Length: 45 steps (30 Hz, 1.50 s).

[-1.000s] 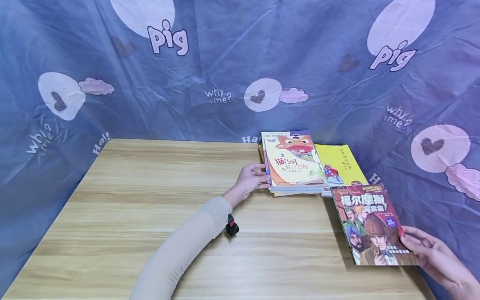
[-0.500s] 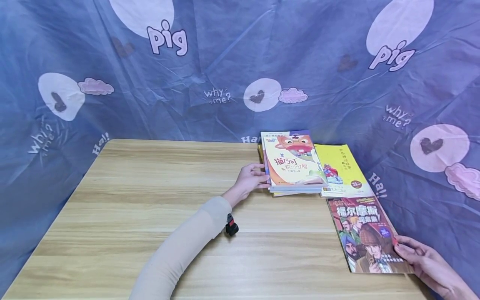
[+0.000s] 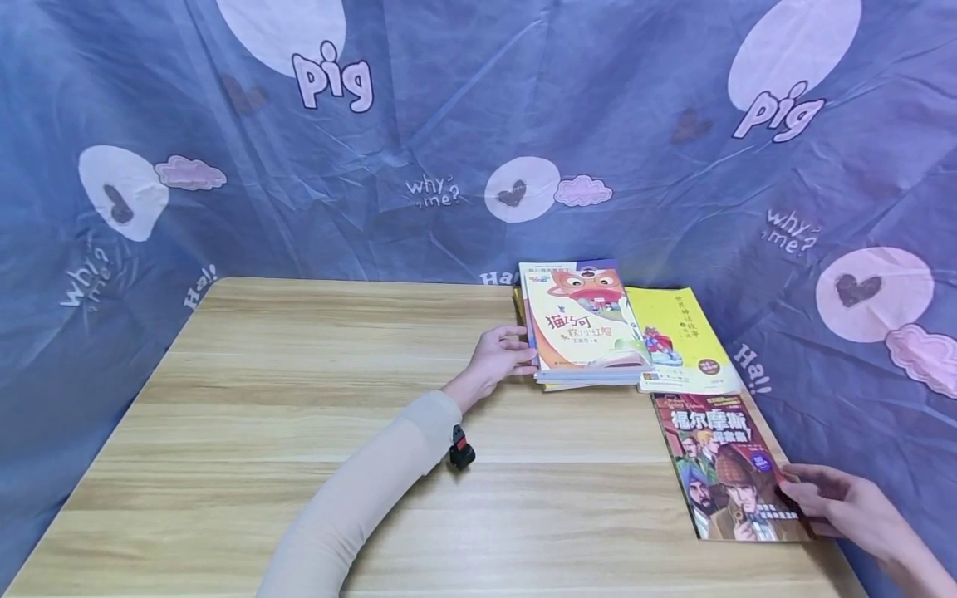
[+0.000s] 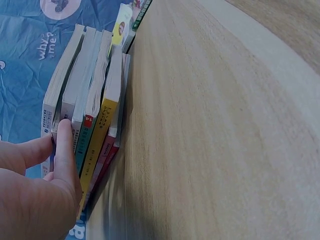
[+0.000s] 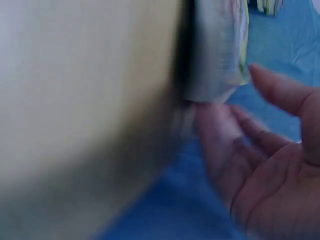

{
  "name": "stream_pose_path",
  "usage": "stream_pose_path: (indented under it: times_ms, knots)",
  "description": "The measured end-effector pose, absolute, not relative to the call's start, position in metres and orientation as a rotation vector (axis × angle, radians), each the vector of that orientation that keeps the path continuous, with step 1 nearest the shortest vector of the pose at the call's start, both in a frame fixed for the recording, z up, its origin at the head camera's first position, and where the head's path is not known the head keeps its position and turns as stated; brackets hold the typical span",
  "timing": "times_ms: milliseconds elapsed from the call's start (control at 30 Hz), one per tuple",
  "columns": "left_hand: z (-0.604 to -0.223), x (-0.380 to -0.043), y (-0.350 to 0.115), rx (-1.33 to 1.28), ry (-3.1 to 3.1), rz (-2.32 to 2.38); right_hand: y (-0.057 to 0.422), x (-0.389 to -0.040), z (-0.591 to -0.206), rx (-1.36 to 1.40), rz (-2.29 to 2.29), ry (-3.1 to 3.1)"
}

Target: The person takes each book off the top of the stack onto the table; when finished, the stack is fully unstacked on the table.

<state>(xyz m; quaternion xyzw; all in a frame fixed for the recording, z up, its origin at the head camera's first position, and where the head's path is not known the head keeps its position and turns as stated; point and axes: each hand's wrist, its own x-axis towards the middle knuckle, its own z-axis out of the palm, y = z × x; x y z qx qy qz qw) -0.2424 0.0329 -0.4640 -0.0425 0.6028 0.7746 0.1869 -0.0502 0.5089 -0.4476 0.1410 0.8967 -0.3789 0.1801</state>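
In the head view, a comic-style detective book lies on the table's right side, in front of a yellow book. My right hand is at its right edge. The right wrist view, blurred, shows the thumb apart from the book's edge and the fingers low beside it. My left hand touches the left side of a book stack, topped by a white and orange cat picture book. In the left wrist view, one extended finger rests against the spines.
The wooden table reaches left and forward of the books. Blue printed cloth hangs behind the table and along its right side. A small black device is strapped at my left sleeve cuff.
The detective book has come down toward the table's front, clear of the yellow book it overlapped, and lies flat. The right thumb has come off its cover. The left hand stays put.
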Motion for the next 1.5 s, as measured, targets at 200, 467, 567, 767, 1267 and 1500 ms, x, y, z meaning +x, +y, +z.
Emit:
stream_pose_path:
  times_ms: [200, 467, 567, 767, 1267, 1500]
  knots:
    - [-0.462, -0.242, 0.031, -0.122, 1.704, 2.176, 0.482, -0.064, -0.422, 0.268, -0.823, 2.904]
    - [-0.465, -0.244, 0.032, -0.125, 1.698, 2.174, 0.448, -0.103, -0.410, 0.118, -1.230, 2.729]
    - [-0.466, -0.245, 0.033, -0.130, 1.695, 2.174, 0.432, -0.121, -0.409, 0.091, -1.275, 2.704]
    - [-0.465, -0.245, 0.033, -0.126, 1.697, 2.173, 0.409, -0.160, -0.407, 0.083, -1.440, 2.580]
    - [-0.464, -0.242, 0.032, -0.113, 1.713, 2.168, 0.380, -0.220, -0.413, 0.149, -1.848, 2.266]
    - [-0.464, -0.242, 0.031, -0.103, 1.721, 2.169, 0.366, -0.241, -0.416, 0.203, -1.727, 2.354]
